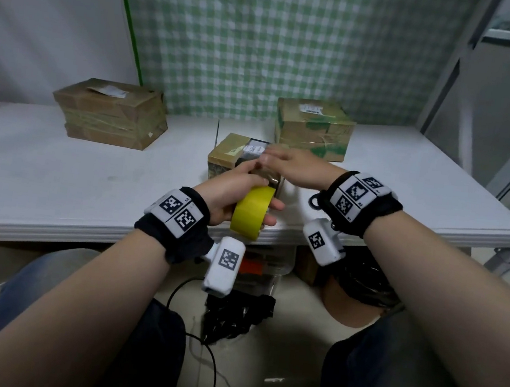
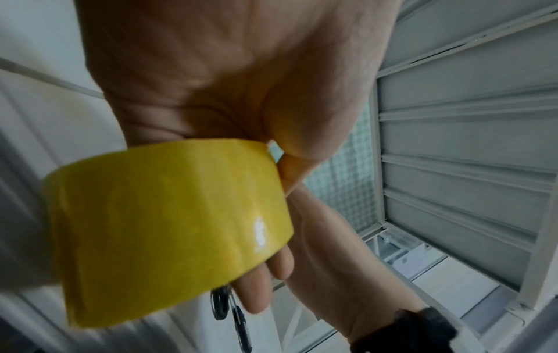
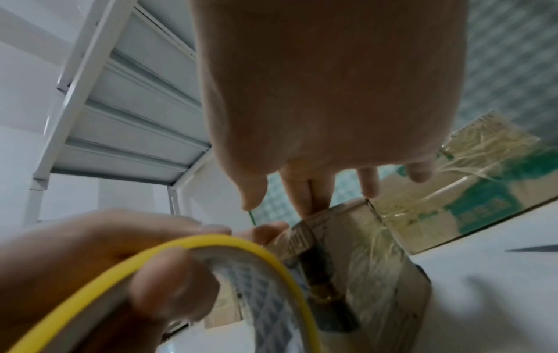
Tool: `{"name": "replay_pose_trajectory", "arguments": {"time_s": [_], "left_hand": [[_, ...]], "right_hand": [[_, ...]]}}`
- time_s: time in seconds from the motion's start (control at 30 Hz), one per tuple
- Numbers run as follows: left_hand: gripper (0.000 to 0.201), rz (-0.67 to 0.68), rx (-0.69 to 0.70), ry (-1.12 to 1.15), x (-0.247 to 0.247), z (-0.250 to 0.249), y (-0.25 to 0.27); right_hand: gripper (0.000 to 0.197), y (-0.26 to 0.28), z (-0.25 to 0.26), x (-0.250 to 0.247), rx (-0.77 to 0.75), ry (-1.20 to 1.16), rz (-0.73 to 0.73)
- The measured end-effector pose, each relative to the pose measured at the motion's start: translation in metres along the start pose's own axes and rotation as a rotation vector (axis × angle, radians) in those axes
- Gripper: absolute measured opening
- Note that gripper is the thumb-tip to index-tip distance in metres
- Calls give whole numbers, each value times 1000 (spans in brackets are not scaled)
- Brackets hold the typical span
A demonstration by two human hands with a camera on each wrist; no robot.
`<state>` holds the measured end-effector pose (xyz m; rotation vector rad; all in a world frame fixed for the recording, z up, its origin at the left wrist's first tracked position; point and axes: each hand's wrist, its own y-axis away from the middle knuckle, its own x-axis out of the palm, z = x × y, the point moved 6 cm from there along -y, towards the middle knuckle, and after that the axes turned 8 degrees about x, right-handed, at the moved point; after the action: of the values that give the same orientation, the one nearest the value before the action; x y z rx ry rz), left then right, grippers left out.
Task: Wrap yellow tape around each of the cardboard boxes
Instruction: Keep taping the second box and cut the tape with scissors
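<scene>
A small cardboard box (image 1: pixel 227 153) (image 3: pixel 356 241) stands near the white table's front edge. My left hand (image 1: pixel 231 190) (image 2: pixel 241 100) grips a roll of yellow tape (image 1: pixel 251 210) (image 2: pixel 169 229) (image 3: pixel 211 241) just in front of that box, fingers through the core. My right hand (image 1: pixel 295 167) (image 3: pixel 317 95) lies over the box top with straight fingers (image 3: pixel 305 198) pressing on its near upper edge. Two larger cardboard boxes stand behind: one (image 1: pixel 111 113) at the back left, one (image 1: pixel 314 128) (image 3: pixel 471 184) with green print at the back right.
The white table (image 1: pixel 73 171) has bare surface to the left and right of the small box. A green checked cloth (image 1: pixel 281 45) hangs behind. A metal shelf frame (image 1: pixel 500 95) stands at the right. Cables and bags (image 1: pixel 237 316) lie on the floor beneath the table.
</scene>
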<state>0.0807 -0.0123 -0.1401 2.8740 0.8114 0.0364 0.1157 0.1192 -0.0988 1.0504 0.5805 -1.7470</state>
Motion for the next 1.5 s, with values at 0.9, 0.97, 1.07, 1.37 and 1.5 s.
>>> {"name": "replay_pose_trajectory", "arguments": {"time_s": [0.9,0.97,1.07,1.37,1.5], "left_hand": [[32,-30,-46,81,22,12,21],[29,-40,-100,78,25,19,23],[29,-19,-172,43,31,29,26],[27,-51,-77,129,26,14,24],[19,-52,-74,93,24,14,19]], "right_hand": [[93,-6,-29,14,11,45,14],[95,-5,-29,13,9,22,6],[95,-4,-30,10,2,-19,-11],[100,-14,-30,4,20,-60,-46],[73,5,-41,-24,88,-118,-247]]}}
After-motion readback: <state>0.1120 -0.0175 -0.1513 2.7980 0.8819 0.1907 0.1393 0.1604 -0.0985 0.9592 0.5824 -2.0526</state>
